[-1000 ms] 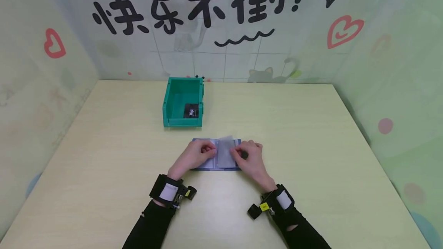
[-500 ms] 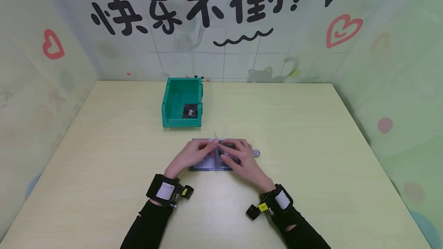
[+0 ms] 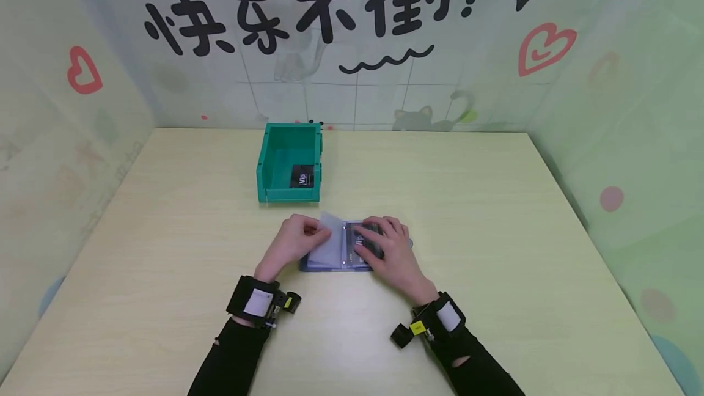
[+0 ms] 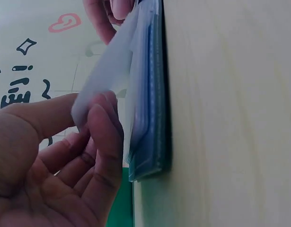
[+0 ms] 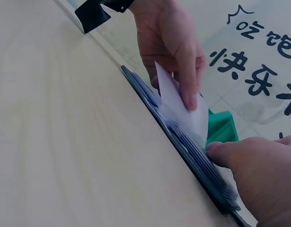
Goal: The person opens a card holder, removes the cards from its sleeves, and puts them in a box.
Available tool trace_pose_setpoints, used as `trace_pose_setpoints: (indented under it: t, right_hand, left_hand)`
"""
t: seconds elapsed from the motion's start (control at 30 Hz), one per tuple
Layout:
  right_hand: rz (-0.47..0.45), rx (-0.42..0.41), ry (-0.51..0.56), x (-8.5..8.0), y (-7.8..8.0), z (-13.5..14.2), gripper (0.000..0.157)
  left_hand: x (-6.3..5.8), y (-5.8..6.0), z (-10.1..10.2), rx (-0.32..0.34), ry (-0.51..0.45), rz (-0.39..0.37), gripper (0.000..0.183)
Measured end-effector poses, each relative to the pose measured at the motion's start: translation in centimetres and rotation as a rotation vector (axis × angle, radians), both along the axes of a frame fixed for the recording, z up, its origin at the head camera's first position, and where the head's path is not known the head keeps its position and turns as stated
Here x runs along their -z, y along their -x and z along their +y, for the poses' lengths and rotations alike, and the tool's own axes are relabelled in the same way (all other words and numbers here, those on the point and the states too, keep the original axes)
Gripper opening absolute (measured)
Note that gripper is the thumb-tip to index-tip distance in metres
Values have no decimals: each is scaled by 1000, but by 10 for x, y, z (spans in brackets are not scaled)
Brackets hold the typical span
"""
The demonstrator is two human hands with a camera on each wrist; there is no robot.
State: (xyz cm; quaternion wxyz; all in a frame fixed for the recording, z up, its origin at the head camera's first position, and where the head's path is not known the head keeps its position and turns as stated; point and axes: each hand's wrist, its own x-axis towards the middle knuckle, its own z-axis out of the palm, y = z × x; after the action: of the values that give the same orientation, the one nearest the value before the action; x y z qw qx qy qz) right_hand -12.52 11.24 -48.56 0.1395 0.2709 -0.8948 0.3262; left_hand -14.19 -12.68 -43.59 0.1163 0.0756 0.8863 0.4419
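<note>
Left hand lifting a clear sleeve of an open card holder while the right hand presses the other side flat.

The left hand [image 3: 291, 241] has its grip closed on the translucent sleeve [image 3: 330, 243], thumb and forefinger pinching its free edge so the sleeve tilts up off the stack beneath. Just right of that grip, across the spine, the right hand [image 3: 385, 249] lies with straight fingers flat on the right-hand page, its grip loose and holding nothing. The card holder [image 3: 337, 266] lies open on the bench [image 3: 495, 231], directly under both hands. Beyond the grip, well apart towards the wall, stands a green bin [image 3: 289, 164] with a black card [image 3: 303, 176] inside it.
</note>
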Motion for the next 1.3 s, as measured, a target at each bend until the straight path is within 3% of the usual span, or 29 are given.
trace_pose_setpoints:
  t: [0.17,0.37,0.53,0.63,0.77,0.87,1.3]
  right_hand:
    - [-73,68,-33,-2,6,11,44]
    - [-144,45,-29,-5,8,16,48]
    - [-176,25,-36,-5,9,18,48]
    - [-180,22,-41,-6,9,18,49]
    - [-184,26,-36,-7,8,17,50]
    - [-180,29,-35,-8,7,16,50]
    - [-184,58,-52,-6,7,14,54]
  left_hand:
    - [-5,-2,0,-96,64,-34,30]
    - [-6,-3,0,-174,120,-47,56]
    - [-7,-5,3,-205,212,-10,57]
    - [-8,-7,9,-179,241,43,44]
    - [-7,-10,21,-73,198,123,23]
    - [-4,-11,29,-2,159,139,15]
    - [2,-7,38,-28,107,88,18]
